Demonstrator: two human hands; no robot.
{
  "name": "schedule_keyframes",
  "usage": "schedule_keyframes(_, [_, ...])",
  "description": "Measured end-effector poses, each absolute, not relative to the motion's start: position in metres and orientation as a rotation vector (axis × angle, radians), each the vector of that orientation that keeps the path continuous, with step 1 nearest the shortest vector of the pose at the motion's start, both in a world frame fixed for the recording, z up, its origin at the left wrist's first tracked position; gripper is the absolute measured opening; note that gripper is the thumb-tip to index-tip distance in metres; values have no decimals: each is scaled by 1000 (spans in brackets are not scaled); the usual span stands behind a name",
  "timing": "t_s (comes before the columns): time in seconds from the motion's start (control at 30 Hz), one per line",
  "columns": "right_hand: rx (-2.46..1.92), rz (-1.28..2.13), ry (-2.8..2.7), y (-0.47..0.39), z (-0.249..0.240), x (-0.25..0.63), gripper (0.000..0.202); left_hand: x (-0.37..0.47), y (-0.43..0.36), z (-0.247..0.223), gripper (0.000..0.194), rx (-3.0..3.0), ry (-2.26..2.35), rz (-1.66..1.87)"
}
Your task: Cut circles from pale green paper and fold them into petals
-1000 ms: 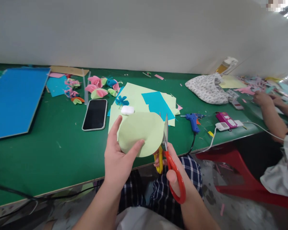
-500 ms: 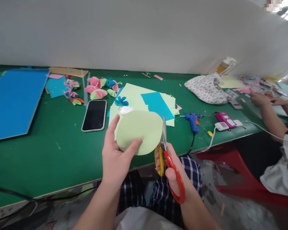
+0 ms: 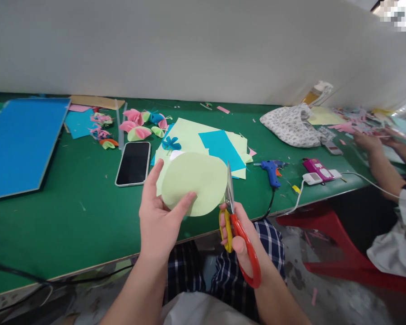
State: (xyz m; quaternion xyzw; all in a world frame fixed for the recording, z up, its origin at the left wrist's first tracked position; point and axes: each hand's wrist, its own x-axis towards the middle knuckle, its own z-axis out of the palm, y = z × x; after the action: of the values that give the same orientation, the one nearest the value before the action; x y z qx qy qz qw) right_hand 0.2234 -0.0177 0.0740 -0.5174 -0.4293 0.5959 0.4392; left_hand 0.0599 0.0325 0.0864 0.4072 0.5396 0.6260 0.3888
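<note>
My left hand [image 3: 160, 216] grips a rounded piece of pale green paper [image 3: 199, 180], with the thumb on top and the fingers behind it. My right hand [image 3: 245, 243] is closed on scissors [image 3: 237, 221] with one red and one yellow handle. The blades point away from me at the paper's right edge; whether they touch it I cannot tell. Behind the paper lie pale green sheets [image 3: 186, 131] with a blue sheet [image 3: 219, 146] and a blue paper flower [image 3: 171, 143] on them. A white object is partly hidden by the held paper.
A phone [image 3: 133, 163] and folded paper flowers [image 3: 137, 124] lie to the left, beyond them a blue board [image 3: 20, 144]. On the right are a blue glue gun [image 3: 271, 171], a purple device [image 3: 318, 168] with a white cable, and a patterned cloth bag [image 3: 289, 126]. A co-worker's hands [image 3: 368, 140] handle pink scraps.
My left hand and the green paper have shifted slightly left and up, and the paper has turned a little. The scissors have moved only slightly. The co-worker's hands have moved a bit.
</note>
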Motion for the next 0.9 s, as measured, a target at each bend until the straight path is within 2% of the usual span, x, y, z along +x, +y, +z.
schedule_keyframes(0.67, [-1341,1550,-926,-20,75,226,99,57,36,92,85,1043,1443,1647])
schedule_keyframes(0.9, [-1335,1504,-936,-22,78,225,93,57,40,98,84,977,1459,1682])
